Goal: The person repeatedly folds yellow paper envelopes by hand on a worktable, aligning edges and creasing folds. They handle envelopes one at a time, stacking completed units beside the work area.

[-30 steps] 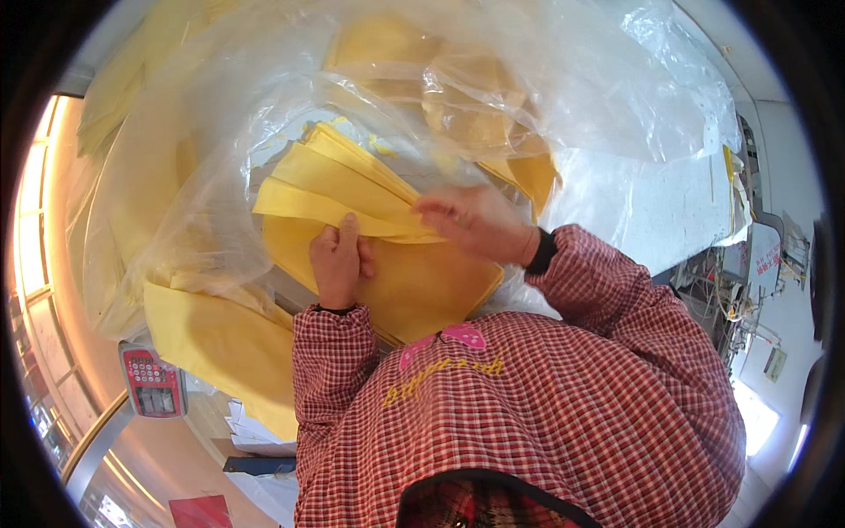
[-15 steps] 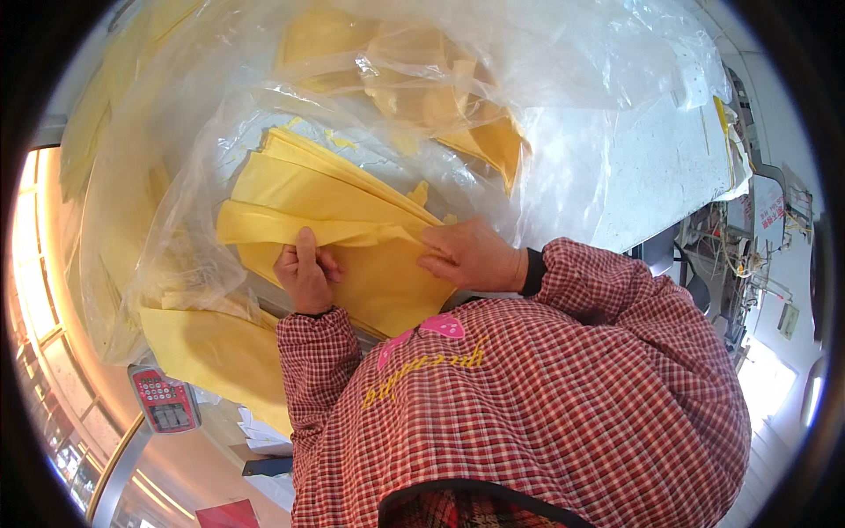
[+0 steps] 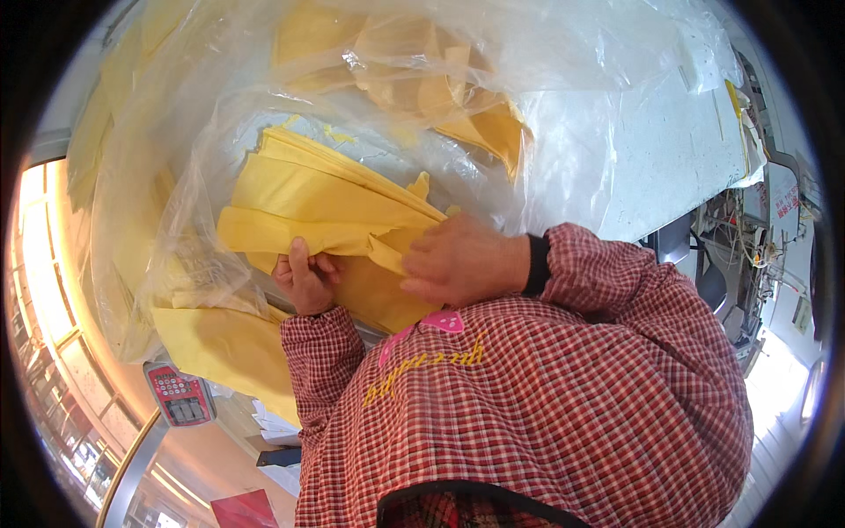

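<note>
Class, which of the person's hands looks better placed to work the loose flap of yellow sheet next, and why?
Probably the right hand: it is right by the flap, while the left hand sits farther left, its thumb on the folded yellow sheet.

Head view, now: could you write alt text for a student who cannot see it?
A person in a red-checked smock pinches the folded edge of stacked yellow sheets with the left hand, the right hand near the fold's other end. Clear plastic sheeting lies beyond, and a red-and-grey keypad device at lower left.
</note>
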Demonstrator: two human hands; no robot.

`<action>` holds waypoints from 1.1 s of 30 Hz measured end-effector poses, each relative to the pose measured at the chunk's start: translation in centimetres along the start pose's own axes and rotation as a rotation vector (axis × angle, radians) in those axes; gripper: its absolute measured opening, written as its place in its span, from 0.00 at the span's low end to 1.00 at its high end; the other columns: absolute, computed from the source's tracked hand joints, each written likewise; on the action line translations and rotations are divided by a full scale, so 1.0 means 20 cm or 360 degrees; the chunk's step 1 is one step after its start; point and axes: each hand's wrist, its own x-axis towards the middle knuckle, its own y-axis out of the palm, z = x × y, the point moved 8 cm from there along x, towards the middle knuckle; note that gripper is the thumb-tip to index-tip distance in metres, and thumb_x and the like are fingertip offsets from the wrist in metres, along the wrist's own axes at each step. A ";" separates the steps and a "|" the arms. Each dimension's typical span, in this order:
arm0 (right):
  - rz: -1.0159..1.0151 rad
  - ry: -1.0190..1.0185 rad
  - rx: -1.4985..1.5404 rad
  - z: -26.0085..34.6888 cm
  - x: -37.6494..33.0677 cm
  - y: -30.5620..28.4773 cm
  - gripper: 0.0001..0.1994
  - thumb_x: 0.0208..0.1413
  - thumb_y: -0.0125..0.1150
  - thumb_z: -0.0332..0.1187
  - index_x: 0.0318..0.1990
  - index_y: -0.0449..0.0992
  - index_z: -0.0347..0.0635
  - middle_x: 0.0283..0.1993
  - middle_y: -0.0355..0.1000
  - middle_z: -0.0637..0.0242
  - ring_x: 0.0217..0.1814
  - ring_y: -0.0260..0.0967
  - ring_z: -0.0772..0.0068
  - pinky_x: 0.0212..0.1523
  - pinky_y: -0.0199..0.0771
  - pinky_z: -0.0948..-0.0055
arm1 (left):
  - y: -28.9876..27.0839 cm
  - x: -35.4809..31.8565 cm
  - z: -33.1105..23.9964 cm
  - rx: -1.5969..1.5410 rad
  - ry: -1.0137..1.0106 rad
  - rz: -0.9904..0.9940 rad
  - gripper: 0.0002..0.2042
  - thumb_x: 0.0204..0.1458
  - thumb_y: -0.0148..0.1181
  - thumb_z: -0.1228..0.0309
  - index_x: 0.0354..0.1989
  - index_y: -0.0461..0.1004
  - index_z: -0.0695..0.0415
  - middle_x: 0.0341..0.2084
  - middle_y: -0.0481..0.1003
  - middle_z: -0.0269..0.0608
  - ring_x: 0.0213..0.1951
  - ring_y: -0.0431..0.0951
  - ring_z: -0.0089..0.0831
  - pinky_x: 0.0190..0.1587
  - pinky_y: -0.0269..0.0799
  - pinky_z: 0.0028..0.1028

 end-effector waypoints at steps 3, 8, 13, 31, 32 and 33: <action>-0.0315 0.0151 0.0315 -0.22 0.04 -0.11 0.06 0.55 0.57 0.34 0.35 0.74 0.42 0.35 0.74 0.59 0.38 0.75 0.52 0.36 0.76 0.59 | 0.02 0.00 -0.02 0.0011 0.0011 0.0017 0.14 0.65 0.49 0.68 0.25 0.66 0.58 0.09 0.67 0.38 0.09 0.64 0.26 0.16 0.68 0.29; -0.0176 0.0168 -0.0239 -0.26 0.11 0.00 0.07 0.57 0.57 0.36 0.39 0.74 0.45 0.38 0.71 0.61 0.41 0.73 0.54 0.40 0.74 0.57 | 0.02 0.00 0.00 0.0023 0.0039 0.0035 0.15 0.65 0.50 0.68 0.23 0.65 0.57 0.10 0.66 0.38 0.09 0.64 0.26 0.17 0.69 0.29; -0.0355 -0.0059 -0.0262 -0.14 0.08 0.02 0.09 0.57 0.57 0.38 0.40 0.73 0.46 0.39 0.71 0.63 0.41 0.73 0.57 0.39 0.74 0.60 | 0.00 -0.02 0.01 -0.0112 0.0022 -0.0012 0.14 0.64 0.50 0.70 0.23 0.65 0.56 0.10 0.67 0.37 0.09 0.64 0.26 0.16 0.68 0.29; -0.0073 -0.0165 -0.0139 -0.10 0.17 0.06 0.08 0.53 0.56 0.33 0.39 0.74 0.42 0.40 0.72 0.59 0.44 0.73 0.55 0.41 0.73 0.60 | -0.07 -0.06 -0.09 0.0422 0.0510 -0.0162 0.14 0.63 0.52 0.68 0.23 0.69 0.58 0.10 0.69 0.37 0.12 0.66 0.25 0.18 0.65 0.25; 0.0055 -0.0087 -0.0128 -0.15 0.18 0.08 0.09 0.53 0.55 0.34 0.41 0.74 0.42 0.41 0.73 0.58 0.45 0.73 0.54 0.41 0.73 0.59 | -0.05 -0.06 -0.11 0.0494 0.0483 -0.0170 0.15 0.63 0.52 0.68 0.24 0.70 0.59 0.10 0.70 0.37 0.12 0.66 0.24 0.18 0.65 0.24; 0.0187 -0.0011 -0.0120 -0.20 0.21 0.10 0.10 0.53 0.55 0.34 0.42 0.74 0.42 0.41 0.74 0.57 0.46 0.73 0.53 0.42 0.73 0.58 | -0.04 -0.05 -0.07 0.0315 0.0216 -0.0115 0.15 0.64 0.52 0.67 0.24 0.71 0.59 0.11 0.70 0.36 0.13 0.67 0.23 0.19 0.64 0.24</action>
